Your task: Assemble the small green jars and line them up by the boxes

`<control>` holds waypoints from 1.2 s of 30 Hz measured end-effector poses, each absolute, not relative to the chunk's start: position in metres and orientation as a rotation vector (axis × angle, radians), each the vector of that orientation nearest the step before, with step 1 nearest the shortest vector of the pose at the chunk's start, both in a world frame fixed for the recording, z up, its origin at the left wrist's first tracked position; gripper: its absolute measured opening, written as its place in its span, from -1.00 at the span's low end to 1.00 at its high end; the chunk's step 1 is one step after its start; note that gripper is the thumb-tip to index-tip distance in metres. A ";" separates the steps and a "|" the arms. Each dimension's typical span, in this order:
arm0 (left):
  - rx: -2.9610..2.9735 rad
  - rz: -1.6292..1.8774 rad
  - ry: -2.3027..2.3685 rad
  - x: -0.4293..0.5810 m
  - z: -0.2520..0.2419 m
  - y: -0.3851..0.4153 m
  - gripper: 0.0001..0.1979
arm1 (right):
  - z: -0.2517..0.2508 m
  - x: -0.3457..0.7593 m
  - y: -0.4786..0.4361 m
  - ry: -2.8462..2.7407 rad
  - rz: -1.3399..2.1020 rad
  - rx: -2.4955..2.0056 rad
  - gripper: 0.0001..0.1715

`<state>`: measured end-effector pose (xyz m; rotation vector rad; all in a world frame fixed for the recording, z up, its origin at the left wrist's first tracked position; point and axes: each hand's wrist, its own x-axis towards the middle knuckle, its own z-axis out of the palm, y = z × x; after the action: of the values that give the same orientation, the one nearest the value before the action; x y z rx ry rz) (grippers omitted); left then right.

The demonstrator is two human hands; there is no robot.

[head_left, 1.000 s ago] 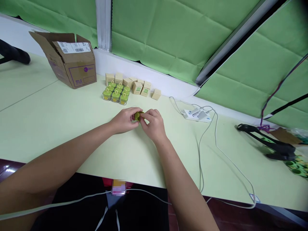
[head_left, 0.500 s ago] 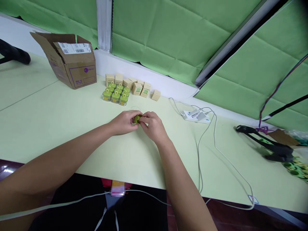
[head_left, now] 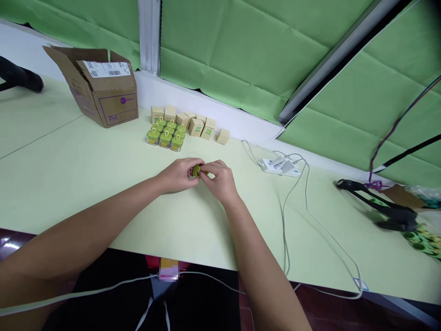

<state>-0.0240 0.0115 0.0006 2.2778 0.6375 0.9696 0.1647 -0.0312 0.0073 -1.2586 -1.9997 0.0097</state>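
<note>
Lightness seems the main trait of the small olive-green rounded piece [head_left: 196,171]. It looks like hard, smooth plastic, stiff rather than soft, and small enough to slip from a loose pinch. It is probably not fragile, though too little of it shows to be sure. Its rounded sides look like the best place to hold it, with opposing fingertips and only mild pressure.

The piece sits between the two hands, just above the pale green tabletop [head_left: 86,174], near the middle of the view. The left hand [head_left: 177,174] is closed around it from the left, thumb and forefinger pinching its side. The right hand [head_left: 220,180] meets it from the right, curled fingers pressing its other side, so both hands grip the same piece and nearly touch each other.

Beyond the hands, well apart, stands a cluster of green-lidded clear little jars [head_left: 165,134], with small tan cardboard cubes [head_left: 196,125] just behind them. An open brown cardboard box [head_left: 103,89] sits further left, and a white power strip [head_left: 280,166] lies to the right.
</note>
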 end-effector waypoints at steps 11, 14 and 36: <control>2.256 1.119 0.622 -0.024 0.004 0.010 -0.65 | 0.004 0.158 -0.028 -1.469 0.328 -1.397 -0.67; 2.271 1.119 0.619 -0.024 0.005 0.009 -0.64 | 0.004 0.156 -0.026 -1.336 0.815 -1.344 -0.54; 2.300 1.125 0.669 -0.022 -0.002 0.008 -0.64 | 0.002 0.152 -0.024 -1.173 1.169 -1.263 -0.55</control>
<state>-0.0216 0.0078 -0.0019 2.2996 0.6693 1.1248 0.1516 -0.0245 0.0017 -1.2626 -1.1727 1.1692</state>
